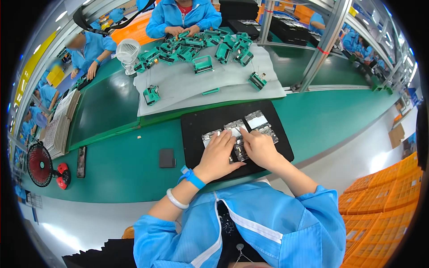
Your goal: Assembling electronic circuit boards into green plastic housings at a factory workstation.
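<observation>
The left hand (216, 153) is laid half-open over the metal parts (257, 120), thumb spread; the right hand (260, 150) is half-curled, forefinger extended. Whether anything is gripped by either cannot be told. The parts are set out on a black tray (196, 125), near the front edge of the green table (129, 178). Beyond, green plastic frames (203, 65) are heaped on a white sheet (176, 96). At right, orange crates (382, 196) are stacked, contents unclear.

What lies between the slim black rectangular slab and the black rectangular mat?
In the head view, a dark grey square case and a small tan scrap, on the green tabletop.
</observation>
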{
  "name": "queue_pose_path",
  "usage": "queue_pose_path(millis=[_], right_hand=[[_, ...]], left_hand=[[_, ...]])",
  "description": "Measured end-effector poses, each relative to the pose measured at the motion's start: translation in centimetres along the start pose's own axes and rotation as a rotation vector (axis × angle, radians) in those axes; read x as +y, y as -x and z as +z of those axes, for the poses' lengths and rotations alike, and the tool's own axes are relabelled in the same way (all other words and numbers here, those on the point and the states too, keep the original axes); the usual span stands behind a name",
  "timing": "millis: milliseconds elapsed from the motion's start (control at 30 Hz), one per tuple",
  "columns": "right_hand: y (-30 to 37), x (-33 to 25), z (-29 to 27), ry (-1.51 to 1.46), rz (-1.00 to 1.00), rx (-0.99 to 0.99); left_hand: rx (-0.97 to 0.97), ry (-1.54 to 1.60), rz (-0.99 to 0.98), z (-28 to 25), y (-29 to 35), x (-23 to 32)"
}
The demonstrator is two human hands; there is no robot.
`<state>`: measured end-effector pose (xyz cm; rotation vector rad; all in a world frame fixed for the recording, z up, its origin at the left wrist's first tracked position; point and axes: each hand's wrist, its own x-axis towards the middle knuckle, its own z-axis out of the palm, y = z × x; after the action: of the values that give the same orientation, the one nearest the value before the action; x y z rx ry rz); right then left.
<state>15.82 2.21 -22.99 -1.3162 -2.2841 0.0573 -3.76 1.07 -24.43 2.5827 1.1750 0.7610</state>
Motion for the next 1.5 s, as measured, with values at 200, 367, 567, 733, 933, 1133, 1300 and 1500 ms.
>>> queue_pose_path(millis=[200,367,567,733,933,1133,1300,1500], right_hand=[[-0.9,0.3,2.4,-0.033,0.032,-0.023],[-1.6,0.2,2.8,-0.039,0.028,-0.026],[-1.5,0.9,3.6,-0.166,0.023,0.030],[-1.2,-0.9,3.5,-0.059,0.066,0.032],[-0.9,-2.1,1.0,-0.131,0.050,0.011],[-1.3,-4.8,3.7,-0.158,-0.016,-0.055],[-1.9,-5.4,5.3,-0.131,-0.038,-0.058],[-2.4,-6.1,6.7,-0.182,-0.038,-0.041]], left_hand=[[0.071,0.050,-0.019,0.5,-0.4,-0.9],[0.085,0.062,-0.021,0.3,-0.6,-1.6],[0.059,0.063,-0.008,0.2,-0.5,-2.1],[0.050,0.040,-0.024,0.1,0.1,-2.0],[0.108,0.002,-0.095,-3.6,2.8,-0.9],[0.127,0.028,-0.153,-1.8,5.5,-1.6],[0.182,0.000,-0.196,-1.2,5.4,-1.5],[0.193,0.009,-0.208,-2.0,6.0,-2.2]])
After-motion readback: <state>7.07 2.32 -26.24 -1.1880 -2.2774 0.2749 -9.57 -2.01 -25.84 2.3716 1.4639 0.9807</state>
